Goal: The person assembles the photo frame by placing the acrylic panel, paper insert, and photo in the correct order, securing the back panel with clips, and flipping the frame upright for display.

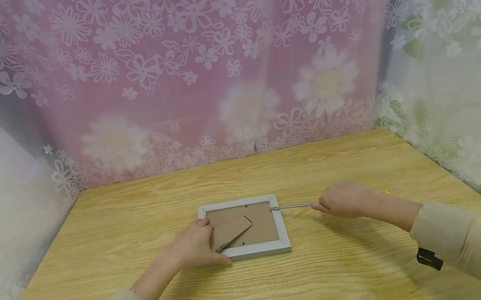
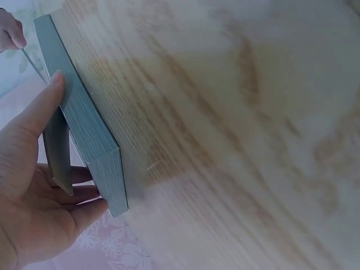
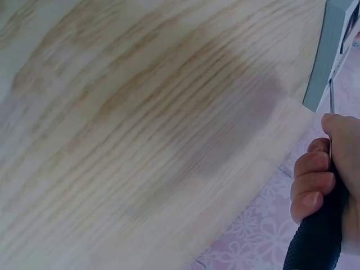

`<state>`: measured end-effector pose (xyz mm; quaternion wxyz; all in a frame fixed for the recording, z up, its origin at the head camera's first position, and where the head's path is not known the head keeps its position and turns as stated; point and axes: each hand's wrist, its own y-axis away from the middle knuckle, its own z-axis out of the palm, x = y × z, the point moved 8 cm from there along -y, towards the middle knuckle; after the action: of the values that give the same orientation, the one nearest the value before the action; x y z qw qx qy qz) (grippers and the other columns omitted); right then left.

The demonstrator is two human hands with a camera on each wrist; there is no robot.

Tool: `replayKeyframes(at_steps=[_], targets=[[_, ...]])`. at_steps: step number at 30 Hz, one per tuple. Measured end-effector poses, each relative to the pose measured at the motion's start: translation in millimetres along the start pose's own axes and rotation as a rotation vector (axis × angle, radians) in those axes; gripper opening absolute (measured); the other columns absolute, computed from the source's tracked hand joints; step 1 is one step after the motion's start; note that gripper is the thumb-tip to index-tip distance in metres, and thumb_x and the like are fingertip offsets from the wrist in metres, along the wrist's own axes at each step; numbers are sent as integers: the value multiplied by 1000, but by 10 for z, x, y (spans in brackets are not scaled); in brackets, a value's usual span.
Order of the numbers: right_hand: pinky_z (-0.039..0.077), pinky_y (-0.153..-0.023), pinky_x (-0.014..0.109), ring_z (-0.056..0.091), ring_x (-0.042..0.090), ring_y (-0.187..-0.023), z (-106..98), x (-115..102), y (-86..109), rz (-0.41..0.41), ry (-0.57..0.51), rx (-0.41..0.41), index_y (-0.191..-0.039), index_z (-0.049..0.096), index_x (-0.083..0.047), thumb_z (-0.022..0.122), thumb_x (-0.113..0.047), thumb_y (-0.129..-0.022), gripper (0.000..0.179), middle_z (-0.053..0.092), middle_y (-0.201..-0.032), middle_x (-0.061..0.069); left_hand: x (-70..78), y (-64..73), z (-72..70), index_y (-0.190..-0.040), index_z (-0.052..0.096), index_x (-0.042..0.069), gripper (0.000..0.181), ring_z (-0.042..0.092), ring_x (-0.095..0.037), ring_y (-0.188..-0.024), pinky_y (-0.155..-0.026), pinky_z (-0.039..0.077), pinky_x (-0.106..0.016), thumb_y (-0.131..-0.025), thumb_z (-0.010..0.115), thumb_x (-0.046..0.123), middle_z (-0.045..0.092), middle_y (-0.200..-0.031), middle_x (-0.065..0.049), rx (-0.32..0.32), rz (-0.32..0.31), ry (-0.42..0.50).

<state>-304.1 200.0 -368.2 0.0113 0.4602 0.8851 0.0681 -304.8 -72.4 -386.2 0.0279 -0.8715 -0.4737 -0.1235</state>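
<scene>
A pale grey picture frame (image 1: pixel 284 230) lies face down on the table, its brown backing board (image 1: pixel 261 215) upward. The frame's stand flap (image 1: pixel 232 228) is tilted up a little from the board. My left hand (image 1: pixel 194 243) grips the frame's left end, thumb on the near side and fingers at the left edge, as the left wrist view shows. My right hand (image 1: pixel 345 200) holds a screwdriver (image 1: pixel 295 206) by its dark handle (image 3: pixel 318 239). The screwdriver's metal shaft reaches left over the frame's right bar, its tip at the inner edge of the backing.
The wood-grain table (image 1: pixel 135 205) carries the frame near its middle. A pink flowered curtain (image 1: pixel 171 76) hangs behind the far edge, with pale curtains (image 1: pixel 472 79) along both sides. Dark straps (image 1: pixel 429 259) show at the sleeves.
</scene>
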Motion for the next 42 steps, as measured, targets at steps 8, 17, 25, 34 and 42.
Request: replayKeyframes(at_steps=[8,17,25,34,42], targets=[[38,-48,22,32,5,-45,15,-22,-15,-18,2,-26,-57,46,-16,44,-22,-99,42,38,-50,-7,18,-5,-1,-100,63,-9,74,49,-39,-112,-88,48,-45,-63,79,53,52,-120,-26,22,30,-4],[33,-46,19,27,5,-44,-21,-36,-46,-24,6,-50,-54,41,-17,44,-21,-99,45,33,-49,-8,25,-11,-18,-103,62,-11,77,49,-41,-113,-90,46,-47,-63,79,53,52,-121,-27,22,24,-4],[29,-42,19,25,5,-44,-181,-155,-79,-102,152,-37,-57,51,-13,49,-19,-97,40,35,-49,-7,-7,-15,8,-112,59,-12,84,42,-43,-121,-96,41,-49,-65,78,54,46,-130,-29,8,9,1],[33,-44,20,26,6,-47,-251,-231,-142,-103,260,-56,-55,42,-15,49,-24,-97,43,32,-52,-7,44,-32,19,-87,63,-1,64,54,-35,-102,-83,50,-41,-63,78,56,57,-105,-16,23,65,-19],[35,-44,21,29,7,-47,-245,-239,-152,-125,249,-51,-58,47,-14,49,-23,-97,41,37,-52,-6,33,-12,-2,-84,62,0,60,53,-36,-106,-85,49,-42,-63,79,54,57,-109,-17,29,48,-15]])
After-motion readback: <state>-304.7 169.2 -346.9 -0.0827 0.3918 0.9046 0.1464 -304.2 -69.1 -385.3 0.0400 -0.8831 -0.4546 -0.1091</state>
